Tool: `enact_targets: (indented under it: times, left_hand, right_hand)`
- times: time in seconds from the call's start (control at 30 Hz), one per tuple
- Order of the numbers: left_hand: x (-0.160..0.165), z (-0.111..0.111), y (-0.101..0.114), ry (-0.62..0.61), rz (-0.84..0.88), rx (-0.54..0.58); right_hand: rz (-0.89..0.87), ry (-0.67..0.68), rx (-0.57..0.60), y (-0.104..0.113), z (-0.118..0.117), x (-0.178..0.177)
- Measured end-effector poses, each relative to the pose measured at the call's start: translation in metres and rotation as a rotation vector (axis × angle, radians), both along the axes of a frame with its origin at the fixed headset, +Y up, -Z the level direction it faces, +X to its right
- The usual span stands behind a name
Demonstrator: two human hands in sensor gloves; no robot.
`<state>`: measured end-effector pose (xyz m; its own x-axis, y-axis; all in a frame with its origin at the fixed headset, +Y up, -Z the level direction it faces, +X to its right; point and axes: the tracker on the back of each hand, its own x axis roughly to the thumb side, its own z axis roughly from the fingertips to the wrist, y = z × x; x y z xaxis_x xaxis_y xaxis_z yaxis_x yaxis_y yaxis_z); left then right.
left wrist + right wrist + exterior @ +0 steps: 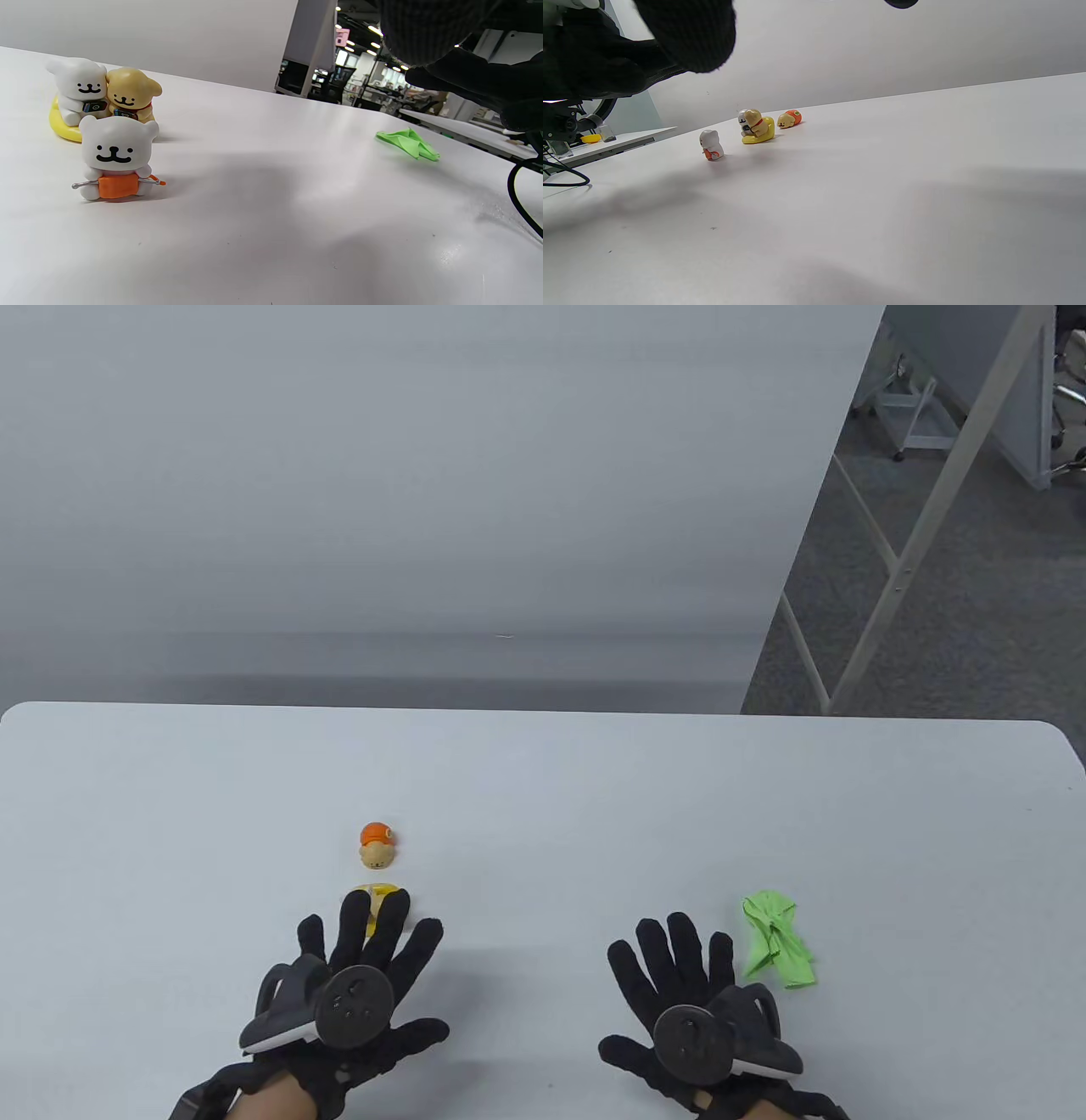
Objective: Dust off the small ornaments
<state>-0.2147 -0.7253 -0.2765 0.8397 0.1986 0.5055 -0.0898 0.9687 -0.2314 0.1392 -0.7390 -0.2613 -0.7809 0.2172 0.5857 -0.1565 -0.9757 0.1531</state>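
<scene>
A: Log the colours. Your left hand [361, 984] and right hand [691, 1001] wear black gloves; each tracker is dark grey with a pale rim.

B: And your ornaments?

A: White bear [114, 156], black face marks, holding an orange block. Behind it, a white and a tan figure share a yellow base [63, 127]. The lying figure [377, 846] is tan with an orange back.

B: The cloth by your right hand?

A: Cloth [776, 937]: bright lime green, plain, no pattern. Table [594, 814]: very pale grey-white, unpatterned. Wall behind it: flat grey. Floor at far right: dark grey.
</scene>
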Motion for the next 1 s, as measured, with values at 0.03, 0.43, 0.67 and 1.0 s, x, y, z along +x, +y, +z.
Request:
enact_targets:
  times: [0.03,0.43,0.67,1.0]
  left_hand:
    - [0.000,0.000,0.000,0.000,0.003,-0.001]
    - [0.000,-0.001,-0.001,0.001,0.001,-0.008]
    - [-0.001,-0.001,-0.001,0.006,0.001,-0.010]
    - [-0.002,-0.002,0.000,0.010,0.006,-0.011]
  right_hand:
    - [0.001,0.000,-0.001,0.000,0.000,0.000]
    - [-0.002,-0.002,-0.004,0.000,0.001,0.000]
    - [-0.006,-0.008,-0.005,-0.001,0.001,0.000]
    - [-0.018,-0.096,0.029,0.026,-0.011,0.011]
